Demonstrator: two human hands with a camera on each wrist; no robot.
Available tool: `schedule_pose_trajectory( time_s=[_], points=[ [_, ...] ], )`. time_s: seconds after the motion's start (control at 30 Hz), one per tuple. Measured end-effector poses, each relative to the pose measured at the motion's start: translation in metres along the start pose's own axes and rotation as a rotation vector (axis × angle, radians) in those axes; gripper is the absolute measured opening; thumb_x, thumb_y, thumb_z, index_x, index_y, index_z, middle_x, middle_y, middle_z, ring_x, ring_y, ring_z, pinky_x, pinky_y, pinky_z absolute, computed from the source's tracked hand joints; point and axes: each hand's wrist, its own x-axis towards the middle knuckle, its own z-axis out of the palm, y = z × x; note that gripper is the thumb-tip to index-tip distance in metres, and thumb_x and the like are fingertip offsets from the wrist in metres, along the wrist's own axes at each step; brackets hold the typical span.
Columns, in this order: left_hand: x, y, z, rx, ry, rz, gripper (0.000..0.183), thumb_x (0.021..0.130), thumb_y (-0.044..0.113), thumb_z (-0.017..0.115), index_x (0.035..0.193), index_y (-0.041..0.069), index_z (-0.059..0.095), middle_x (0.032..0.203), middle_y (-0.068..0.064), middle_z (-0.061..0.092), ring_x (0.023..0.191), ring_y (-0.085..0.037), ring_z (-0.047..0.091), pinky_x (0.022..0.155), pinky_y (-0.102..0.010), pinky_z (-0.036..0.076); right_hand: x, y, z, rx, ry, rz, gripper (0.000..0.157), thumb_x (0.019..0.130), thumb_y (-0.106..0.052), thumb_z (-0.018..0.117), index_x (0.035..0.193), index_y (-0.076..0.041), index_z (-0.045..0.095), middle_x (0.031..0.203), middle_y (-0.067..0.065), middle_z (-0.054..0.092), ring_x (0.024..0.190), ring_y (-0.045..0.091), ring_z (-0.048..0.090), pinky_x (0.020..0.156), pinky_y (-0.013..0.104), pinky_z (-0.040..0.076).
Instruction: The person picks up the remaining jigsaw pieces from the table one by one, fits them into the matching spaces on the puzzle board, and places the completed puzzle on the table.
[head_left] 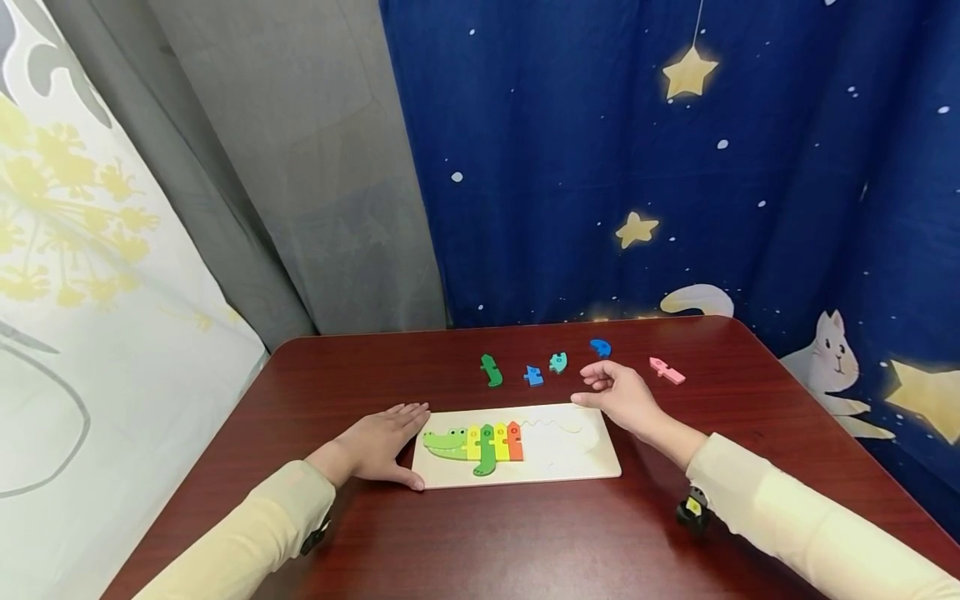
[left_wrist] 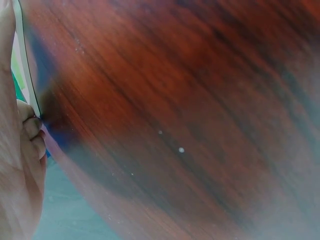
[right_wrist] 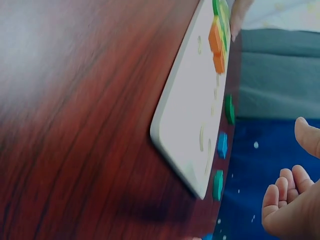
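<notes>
A pale wooden puzzle board (head_left: 570,454) lies on the table, its left part filled with a crocodile's light green head (head_left: 446,444), yellow pieces, a green leg piece (head_left: 486,454) and an orange piece (head_left: 514,442). Shallow outlines mark the bare right part. My left hand (head_left: 381,442) rests flat at the board's left edge, fingers extended and thumb at the near corner. Over the far right corner hovers my right hand (head_left: 621,402), thumb apart from loosely bent fingers, holding nothing. In the right wrist view, that empty hand (right_wrist: 295,200) is beside the board.
Beyond the board lie a green piece (head_left: 491,371), a blue piece (head_left: 533,376), a teal piece (head_left: 558,362), a curved blue piece (head_left: 601,347) and a pink piece (head_left: 666,371). The dark red table (head_left: 480,542) ends at grey and blue curtains (head_left: 540,167).
</notes>
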Motion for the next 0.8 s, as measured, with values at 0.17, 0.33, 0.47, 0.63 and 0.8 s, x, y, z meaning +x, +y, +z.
schedule_pose_trajectory(
  time_s=[0.17,0.33,0.47,0.63,0.8],
  points=[
    [-0.001,0.0,0.0,-0.002,-0.002,-0.001,0.12,0.071,0.09,0.04,0.153,0.002,0.028,0.157,-0.012,0.025,0.144,-0.026,0.023,0.116,-0.04,0.022,0.001,0.009,-0.018,-0.014,0.017,-0.011,0.047,0.08,-0.02,0.081,0.117,0.003,0.062,0.112,0.021,0.063,0.1,0.033,0.057,0.084,0.034,0.049],
    [-0.001,0.0,-0.001,0.001,0.0,-0.001,0.12,0.072,0.09,0.04,0.153,0.002,0.028,0.157,-0.012,0.025,0.144,-0.025,0.023,0.116,-0.039,0.021,0.002,0.017,-0.035,-0.014,0.034,-0.009,0.048,0.081,-0.021,0.081,0.118,0.003,0.061,0.107,0.016,0.065,0.097,0.027,0.059,0.078,0.024,0.05],
    [-0.001,0.0,-0.001,0.002,0.003,0.001,0.12,0.072,0.09,0.041,0.152,0.002,0.028,0.157,-0.012,0.026,0.144,-0.025,0.023,0.116,-0.039,0.021,0.003,0.022,-0.046,0.029,0.028,0.01,0.049,0.082,-0.02,0.08,0.119,0.005,0.059,0.109,0.018,0.063,0.098,0.028,0.057,0.07,0.026,0.054],
    [-0.001,0.0,0.0,0.01,0.003,0.004,0.12,0.071,0.091,0.039,0.153,0.002,0.028,0.157,-0.012,0.025,0.144,-0.025,0.023,0.116,-0.039,0.022,0.007,0.03,-0.057,0.006,0.012,0.033,0.051,0.085,-0.023,0.078,0.122,0.005,0.057,0.116,0.023,0.058,0.101,0.031,0.054,0.078,0.032,0.054],
    [0.0,0.0,-0.001,0.011,0.003,0.0,0.121,0.071,0.091,0.039,0.152,0.002,0.028,0.157,-0.012,0.026,0.144,-0.025,0.024,0.115,-0.039,0.023,0.012,0.043,-0.064,-0.062,0.002,0.041,0.053,0.085,-0.021,0.077,0.124,0.007,0.056,0.12,0.027,0.057,0.104,0.034,0.055,0.087,0.036,0.047]
  ],
)
